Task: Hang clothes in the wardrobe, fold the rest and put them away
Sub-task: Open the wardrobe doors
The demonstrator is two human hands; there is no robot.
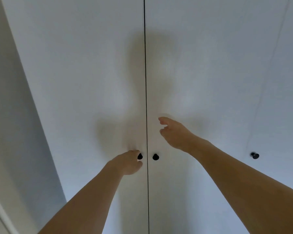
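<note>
Bare forearms reach up from the bottom edge toward a closed white wardrobe (210, 73). The left hand (128, 163) curls its fingers at a black knob (140, 156) left of the door gap; whether it grips it, I cannot tell. The right hand (173, 131) hovers higher, fingers loosely released, near the right door. A second black knob (155, 157) sits just right of the gap.

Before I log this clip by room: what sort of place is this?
Probably a bedroom or closet area, facing a built-in wardrobe: tall white doors meeting at a narrow centre seam, small black knobs, and a plain wall beside. The left hand is at one knob.
</note>
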